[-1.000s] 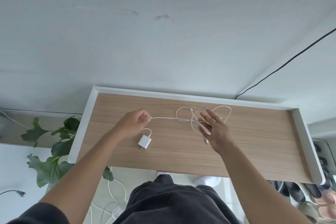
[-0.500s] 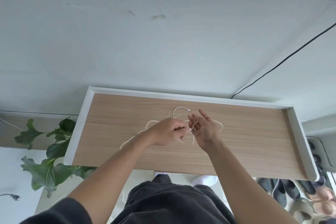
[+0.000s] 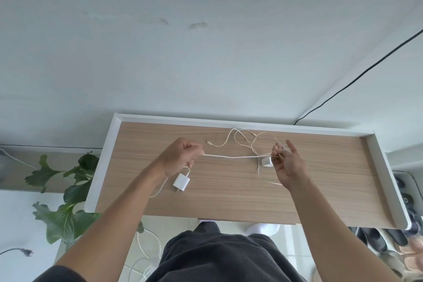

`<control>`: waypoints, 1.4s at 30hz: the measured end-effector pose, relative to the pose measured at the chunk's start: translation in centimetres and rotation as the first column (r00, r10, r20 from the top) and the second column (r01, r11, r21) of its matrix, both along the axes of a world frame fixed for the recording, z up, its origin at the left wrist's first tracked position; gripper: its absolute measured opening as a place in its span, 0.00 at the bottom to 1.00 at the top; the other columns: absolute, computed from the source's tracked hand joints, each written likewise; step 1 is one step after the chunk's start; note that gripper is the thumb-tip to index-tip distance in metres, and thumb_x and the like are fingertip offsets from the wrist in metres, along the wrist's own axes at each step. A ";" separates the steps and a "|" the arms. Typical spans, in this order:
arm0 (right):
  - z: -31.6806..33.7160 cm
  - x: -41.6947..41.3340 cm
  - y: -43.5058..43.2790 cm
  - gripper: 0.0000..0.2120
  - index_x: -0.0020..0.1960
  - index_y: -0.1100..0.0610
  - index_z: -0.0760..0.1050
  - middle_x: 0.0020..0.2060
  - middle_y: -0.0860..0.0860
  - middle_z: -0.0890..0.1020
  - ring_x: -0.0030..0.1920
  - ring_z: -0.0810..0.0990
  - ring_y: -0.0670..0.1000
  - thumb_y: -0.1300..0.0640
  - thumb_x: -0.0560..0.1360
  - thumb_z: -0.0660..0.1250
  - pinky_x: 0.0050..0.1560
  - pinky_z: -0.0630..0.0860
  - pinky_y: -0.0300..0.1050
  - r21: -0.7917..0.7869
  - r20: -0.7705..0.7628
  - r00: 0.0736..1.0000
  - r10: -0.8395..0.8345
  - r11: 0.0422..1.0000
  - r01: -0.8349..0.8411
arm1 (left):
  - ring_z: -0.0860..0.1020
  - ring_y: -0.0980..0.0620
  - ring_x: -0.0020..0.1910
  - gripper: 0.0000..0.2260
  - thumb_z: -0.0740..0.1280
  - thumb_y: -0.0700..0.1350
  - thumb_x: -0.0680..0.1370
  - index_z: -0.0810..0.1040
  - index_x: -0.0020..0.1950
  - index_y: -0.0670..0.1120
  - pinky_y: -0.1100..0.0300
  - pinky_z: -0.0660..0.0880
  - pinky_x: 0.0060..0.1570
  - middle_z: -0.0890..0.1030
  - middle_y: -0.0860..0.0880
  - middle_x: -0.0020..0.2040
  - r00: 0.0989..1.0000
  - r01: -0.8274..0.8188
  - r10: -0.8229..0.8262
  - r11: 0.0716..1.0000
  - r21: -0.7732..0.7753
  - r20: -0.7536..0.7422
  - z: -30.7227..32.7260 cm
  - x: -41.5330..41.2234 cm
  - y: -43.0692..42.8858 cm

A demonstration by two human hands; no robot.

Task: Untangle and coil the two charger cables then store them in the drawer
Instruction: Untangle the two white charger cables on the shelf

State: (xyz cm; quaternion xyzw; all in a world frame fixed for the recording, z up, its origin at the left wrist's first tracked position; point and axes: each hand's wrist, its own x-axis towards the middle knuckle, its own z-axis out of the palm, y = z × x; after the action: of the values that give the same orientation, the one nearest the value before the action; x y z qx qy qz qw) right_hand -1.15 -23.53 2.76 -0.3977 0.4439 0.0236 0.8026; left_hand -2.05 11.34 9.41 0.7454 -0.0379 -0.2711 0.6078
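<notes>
So far, I think, little is done: my left hand (image 3: 180, 158) has a clenched grip on one white cable (image 3: 231, 156), stretched over the surface (image 3: 229, 201) to my right hand (image 3: 288, 163), which pinches it beside the tangle (image 3: 249, 142) at the far side. Coiling and storing remain.

white cables (image 3: 231, 156), white adapter (image 3: 181, 183); wood-grain drawer (image 3: 229, 197) (white rim (image 3: 229, 121)); green plant (image 3: 66, 220), black cord (image 3: 357, 79)

A black cord (image 3: 357, 79) crosses the pale top (image 3: 206, 64). A leafy plant (image 3: 66, 192) stands left; shoes (image 3: 375, 238) lie right on the floor (image 3: 178, 224).
</notes>
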 end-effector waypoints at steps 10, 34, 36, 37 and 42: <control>0.3 -1.2 2.8 0.19 0.77 0.54 0.72 0.62 0.52 0.90 0.54 0.84 0.55 0.64 0.88 0.61 0.58 0.79 0.56 -0.121 -0.070 0.961 0.269 0.954 -0.276 | 0.81 0.57 0.57 0.11 0.65 0.42 0.85 0.82 0.66 0.49 0.67 0.73 0.58 0.82 0.54 0.59 0.954 -0.011 -0.140 0.865 0.501 0.264 -4.9 0.3 -2.3; -0.9 -1.7 3.1 0.16 0.66 0.56 0.74 0.50 0.58 0.84 0.43 0.86 0.51 0.69 0.83 0.71 0.44 0.87 0.46 0.199 0.061 0.985 0.159 0.966 -0.168 | 0.60 0.48 0.32 0.22 0.62 0.54 0.87 0.62 0.36 0.48 0.53 0.62 0.38 0.61 0.50 0.32 0.986 0.161 -0.169 0.964 0.213 0.016 -3.4 -0.6 -6.6; -0.9 -1.5 2.7 0.21 0.71 0.55 0.72 0.52 0.59 0.84 0.41 0.87 0.51 0.69 0.83 0.71 0.44 0.86 0.47 0.186 0.058 0.987 0.149 0.970 -0.157 | 0.60 0.46 0.34 0.22 0.63 0.52 0.86 0.61 0.36 0.45 0.51 0.65 0.40 0.60 0.45 0.34 0.998 0.062 -0.062 0.986 0.155 -0.005 -3.2 -0.1 -4.7; -0.9 -1.4 2.5 0.24 0.75 0.54 0.70 0.55 0.60 0.85 0.41 0.88 0.51 0.69 0.83 0.71 0.45 0.86 0.48 0.179 0.059 0.989 0.137 0.973 -0.146 | 0.61 0.46 0.34 0.23 0.63 0.50 0.87 0.61 0.36 0.43 0.51 0.67 0.40 0.60 0.45 0.34 1.000 0.020 -0.020 0.990 0.140 -0.007 -3.0 0.0 -3.9; -0.3 -0.7 3.2 0.28 0.77 0.48 0.66 0.58 0.58 0.86 0.45 0.89 0.53 0.70 0.84 0.68 0.49 0.81 0.51 0.137 0.069 0.995 0.078 0.987 -0.087 | 0.65 0.47 0.33 0.22 0.63 0.49 0.84 0.61 0.32 0.48 0.47 0.73 0.43 0.62 0.46 0.31 0.986 -0.166 0.165 0.984 0.065 0.030 -2.1 0.6 -1.3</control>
State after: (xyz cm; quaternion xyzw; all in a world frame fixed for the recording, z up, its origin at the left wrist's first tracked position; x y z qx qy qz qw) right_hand -1.88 -20.32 2.44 -0.3592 0.3985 0.0753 0.8405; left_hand -1.40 10.07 7.33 0.7693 0.0256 -0.2115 0.6023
